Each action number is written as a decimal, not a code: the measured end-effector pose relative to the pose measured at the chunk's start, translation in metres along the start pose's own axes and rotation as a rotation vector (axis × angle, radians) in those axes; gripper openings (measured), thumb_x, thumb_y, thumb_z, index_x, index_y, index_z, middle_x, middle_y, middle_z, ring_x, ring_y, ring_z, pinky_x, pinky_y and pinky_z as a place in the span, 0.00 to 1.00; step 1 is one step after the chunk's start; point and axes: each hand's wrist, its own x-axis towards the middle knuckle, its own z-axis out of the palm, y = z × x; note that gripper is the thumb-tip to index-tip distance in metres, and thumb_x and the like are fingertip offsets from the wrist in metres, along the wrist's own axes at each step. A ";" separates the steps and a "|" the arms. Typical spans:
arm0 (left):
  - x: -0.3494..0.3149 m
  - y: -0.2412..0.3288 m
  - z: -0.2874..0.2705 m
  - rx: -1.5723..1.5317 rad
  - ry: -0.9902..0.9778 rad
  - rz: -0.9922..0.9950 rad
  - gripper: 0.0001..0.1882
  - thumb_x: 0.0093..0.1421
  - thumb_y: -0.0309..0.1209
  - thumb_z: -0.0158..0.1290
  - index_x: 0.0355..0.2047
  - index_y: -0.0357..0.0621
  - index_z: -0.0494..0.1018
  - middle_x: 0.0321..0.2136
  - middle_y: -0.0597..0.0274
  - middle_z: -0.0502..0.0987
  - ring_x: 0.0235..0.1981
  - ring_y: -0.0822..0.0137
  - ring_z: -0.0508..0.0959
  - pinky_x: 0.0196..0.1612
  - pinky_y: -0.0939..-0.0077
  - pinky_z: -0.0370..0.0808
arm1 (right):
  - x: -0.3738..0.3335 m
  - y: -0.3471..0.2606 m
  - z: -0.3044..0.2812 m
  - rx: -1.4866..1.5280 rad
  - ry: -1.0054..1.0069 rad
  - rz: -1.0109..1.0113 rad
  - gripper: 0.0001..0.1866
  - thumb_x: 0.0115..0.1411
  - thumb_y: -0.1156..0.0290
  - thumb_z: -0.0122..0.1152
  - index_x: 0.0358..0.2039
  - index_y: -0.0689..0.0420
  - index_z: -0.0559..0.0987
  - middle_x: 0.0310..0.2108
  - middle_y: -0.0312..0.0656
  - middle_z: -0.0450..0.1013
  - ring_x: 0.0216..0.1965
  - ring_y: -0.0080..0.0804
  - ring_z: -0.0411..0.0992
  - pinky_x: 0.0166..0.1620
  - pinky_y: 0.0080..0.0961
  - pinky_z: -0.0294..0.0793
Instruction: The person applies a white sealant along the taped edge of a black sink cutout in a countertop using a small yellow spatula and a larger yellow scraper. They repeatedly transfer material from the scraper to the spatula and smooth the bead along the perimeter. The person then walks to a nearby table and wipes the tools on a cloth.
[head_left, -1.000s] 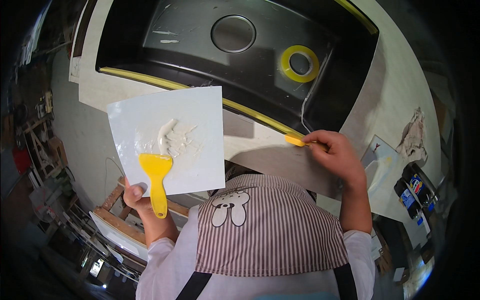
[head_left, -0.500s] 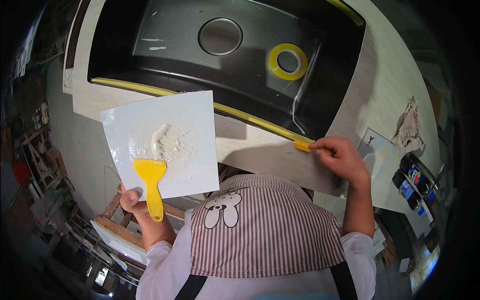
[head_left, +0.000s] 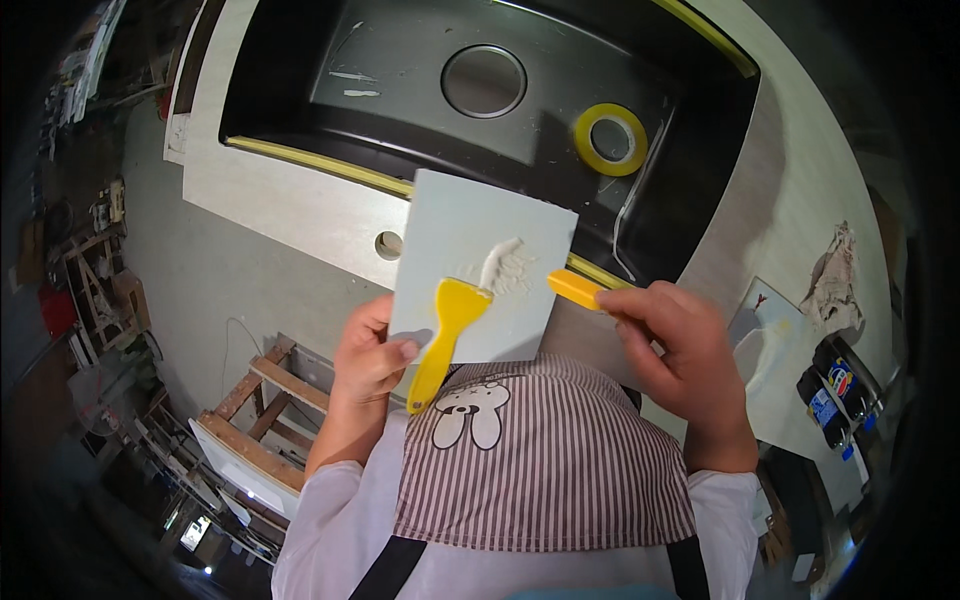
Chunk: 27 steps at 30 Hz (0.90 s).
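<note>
My left hand grips a square pale board by its near left corner, thumb on top. White paste is smeared on the board. A yellow putty knife lies across it, its blade beside the paste and its handle near my thumb. Pinched in my right hand is a small orange-yellow scraper, its tip close to the board's right edge. Beyond, a black sink has yellow tape along its front edge, partly hidden by the board.
A roll of yellow tape lies in the sink, right of the round drain hole. On the pale countertop to the right are a crumpled rag, another smeared sheet and dark bottles. A wooden frame stands lower left.
The board and putty knife have moved right, toward my right hand. My right hand has lifted the small scraper off the sink's front edge, bringing it beside the board. The view has shifted slightly.
</note>
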 end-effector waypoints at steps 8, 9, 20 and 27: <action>0.001 -0.002 0.017 0.120 -0.052 -0.009 0.23 0.42 0.25 0.56 0.41 0.26 0.74 0.36 0.51 0.80 0.35 0.66 0.80 0.41 0.76 0.75 | 0.011 -0.006 0.012 -0.197 0.028 -0.120 0.11 0.53 0.79 0.60 0.38 0.59 0.77 0.22 0.43 0.70 0.21 0.35 0.70 0.24 0.28 0.69; 0.000 -0.002 0.017 0.122 -0.048 -0.005 0.23 0.42 0.25 0.56 0.41 0.26 0.74 0.36 0.51 0.80 0.35 0.66 0.80 0.41 0.76 0.75 | 0.012 -0.006 0.013 -0.209 0.035 -0.134 0.11 0.53 0.79 0.60 0.38 0.59 0.77 0.21 0.43 0.69 0.21 0.35 0.70 0.24 0.28 0.69; -0.010 -0.005 0.003 0.045 0.015 0.053 0.21 0.44 0.27 0.56 0.41 0.30 0.76 0.39 0.57 0.79 0.38 0.69 0.77 0.44 0.77 0.71 | -0.001 0.013 -0.003 -0.006 0.091 0.115 0.10 0.55 0.78 0.55 0.38 0.61 0.79 0.28 0.43 0.76 0.23 0.29 0.71 0.28 0.23 0.70; -0.020 0.006 -0.018 -0.075 0.140 0.168 0.35 0.39 0.32 0.57 0.49 0.25 0.68 0.42 0.45 0.76 0.42 0.53 0.79 0.49 0.62 0.76 | -0.038 0.070 -0.022 0.039 -0.085 0.356 0.12 0.55 0.77 0.54 0.40 0.62 0.80 0.26 0.41 0.74 0.24 0.23 0.68 0.29 0.21 0.66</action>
